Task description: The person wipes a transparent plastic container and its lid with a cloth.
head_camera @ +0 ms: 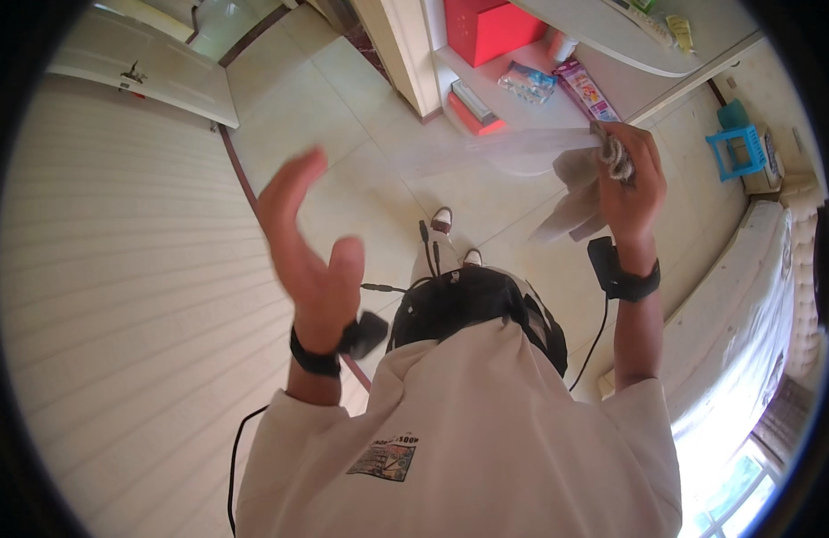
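My right hand [637, 191] is shut on a bunched grey-brown cloth item [615, 159], perhaps a pair of socks, with a ribbed edge showing at the thumb. Lighter folds of the cloth hang below the fist. From the same hand a translucent strip [522, 142], apparently plastic film or a bag, stretches leftward and blurs at its far end. My left hand [310, 249] is raised with thumb and fingers apart, holding nothing. It is slightly blurred and well away from the cloth.
Ahead, a white shelf unit [629, 50] holds a red box [491, 30], a blue-and-clear packet [527, 82] and a purple package [584, 91]. A blue plastic stool [737, 153] and a bed [730, 302] stand rightward. A white door [152, 67] is at far left. Cables hang near my waist.
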`<state>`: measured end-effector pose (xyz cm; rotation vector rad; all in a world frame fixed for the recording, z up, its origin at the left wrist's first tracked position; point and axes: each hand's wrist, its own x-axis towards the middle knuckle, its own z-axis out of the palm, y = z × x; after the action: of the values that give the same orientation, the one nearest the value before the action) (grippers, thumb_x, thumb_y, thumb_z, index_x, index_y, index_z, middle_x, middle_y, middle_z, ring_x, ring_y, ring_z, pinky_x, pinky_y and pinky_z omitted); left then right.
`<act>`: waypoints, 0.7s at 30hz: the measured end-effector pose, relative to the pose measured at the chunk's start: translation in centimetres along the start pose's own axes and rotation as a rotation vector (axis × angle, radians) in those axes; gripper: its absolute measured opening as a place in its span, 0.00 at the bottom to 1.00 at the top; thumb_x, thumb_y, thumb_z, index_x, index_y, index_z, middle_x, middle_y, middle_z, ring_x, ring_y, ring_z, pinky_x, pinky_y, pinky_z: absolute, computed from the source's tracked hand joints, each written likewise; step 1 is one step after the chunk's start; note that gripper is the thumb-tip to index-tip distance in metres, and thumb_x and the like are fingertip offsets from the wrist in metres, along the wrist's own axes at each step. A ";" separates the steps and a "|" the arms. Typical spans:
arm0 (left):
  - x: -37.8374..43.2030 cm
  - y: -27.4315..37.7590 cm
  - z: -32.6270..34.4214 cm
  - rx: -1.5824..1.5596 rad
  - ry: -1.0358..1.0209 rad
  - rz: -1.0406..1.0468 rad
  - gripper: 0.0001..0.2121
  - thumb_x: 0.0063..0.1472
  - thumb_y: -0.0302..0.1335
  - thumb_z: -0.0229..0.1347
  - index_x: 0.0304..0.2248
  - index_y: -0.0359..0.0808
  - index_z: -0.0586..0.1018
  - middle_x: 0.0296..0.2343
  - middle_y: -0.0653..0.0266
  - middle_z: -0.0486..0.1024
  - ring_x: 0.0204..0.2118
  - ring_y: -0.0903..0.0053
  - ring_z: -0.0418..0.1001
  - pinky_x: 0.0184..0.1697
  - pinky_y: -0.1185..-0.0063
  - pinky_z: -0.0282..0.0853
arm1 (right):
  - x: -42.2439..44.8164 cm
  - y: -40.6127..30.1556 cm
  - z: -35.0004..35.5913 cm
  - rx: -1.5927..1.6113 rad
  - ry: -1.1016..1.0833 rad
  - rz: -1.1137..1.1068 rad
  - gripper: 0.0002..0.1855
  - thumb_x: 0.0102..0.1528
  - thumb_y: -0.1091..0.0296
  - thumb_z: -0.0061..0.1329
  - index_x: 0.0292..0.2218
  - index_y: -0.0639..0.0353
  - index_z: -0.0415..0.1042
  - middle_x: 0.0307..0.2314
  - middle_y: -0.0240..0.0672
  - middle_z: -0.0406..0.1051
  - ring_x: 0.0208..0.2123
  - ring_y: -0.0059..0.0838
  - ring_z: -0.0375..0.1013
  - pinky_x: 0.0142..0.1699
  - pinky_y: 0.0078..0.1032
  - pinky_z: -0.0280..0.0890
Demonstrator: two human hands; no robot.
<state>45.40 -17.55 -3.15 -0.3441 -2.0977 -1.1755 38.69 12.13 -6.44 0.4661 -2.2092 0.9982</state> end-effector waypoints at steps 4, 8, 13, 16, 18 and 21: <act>2.4 -2.8 2.0 -0.429 -0.525 -0.180 0.31 0.61 0.46 0.41 0.52 0.25 0.62 0.50 0.50 0.65 0.54 0.64 0.62 0.57 0.74 0.51 | 1.2 1.2 -0.6 0.058 -0.015 0.129 0.15 0.45 0.84 0.48 0.37 0.63 0.71 0.32 0.37 0.71 0.35 0.30 0.70 0.43 0.22 0.64; 2.3 -2.4 3.0 -0.436 -0.600 -0.218 0.25 0.64 0.41 0.40 0.50 0.27 0.65 0.43 0.51 0.71 0.45 0.65 0.70 0.50 0.75 0.60 | 2.2 2.2 -0.6 0.104 -0.016 0.275 0.12 0.50 0.78 0.52 0.38 0.64 0.71 0.32 0.35 0.71 0.36 0.25 0.69 0.44 0.20 0.62; 3.6 -3.7 5.2 -0.294 -0.610 -0.218 0.17 0.65 0.34 0.41 0.47 0.30 0.68 0.33 0.53 0.74 0.33 0.69 0.71 0.40 0.78 0.65 | 3.6 4.9 0.9 0.221 -0.008 0.481 0.14 0.50 0.75 0.54 0.40 0.64 0.71 0.34 0.36 0.72 0.38 0.25 0.69 0.45 0.20 0.62; 4.8 -5.4 6.9 -0.311 -0.590 -0.222 0.15 0.66 0.33 0.41 0.45 0.31 0.69 0.29 0.55 0.74 0.30 0.71 0.71 0.38 0.79 0.65 | 4.9 5.9 1.9 0.178 0.031 0.431 0.14 0.50 0.74 0.54 0.40 0.64 0.71 0.35 0.37 0.71 0.38 0.26 0.69 0.46 0.21 0.62; 5.8 -6.8 7.9 -0.350 -0.579 -0.238 0.15 0.66 0.33 0.40 0.45 0.31 0.69 0.29 0.55 0.74 0.30 0.72 0.71 0.38 0.80 0.65 | 6.1 6.6 2.5 0.079 0.048 0.338 0.13 0.51 0.74 0.53 0.40 0.64 0.71 0.35 0.37 0.71 0.38 0.27 0.69 0.46 0.21 0.62; 7.2 -9.3 9.4 -0.396 -0.547 -0.275 0.16 0.66 0.34 0.40 0.45 0.31 0.69 0.31 0.55 0.74 0.33 0.75 0.71 0.40 0.80 0.65 | 7.5 7.7 3.1 -0.055 0.093 0.268 0.12 0.52 0.73 0.53 0.40 0.64 0.71 0.35 0.37 0.70 0.37 0.28 0.69 0.44 0.22 0.62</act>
<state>31.06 -15.70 -7.41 -0.6312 -2.4144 -1.8326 27.73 14.36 -6.82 0.0969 -2.2474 1.0690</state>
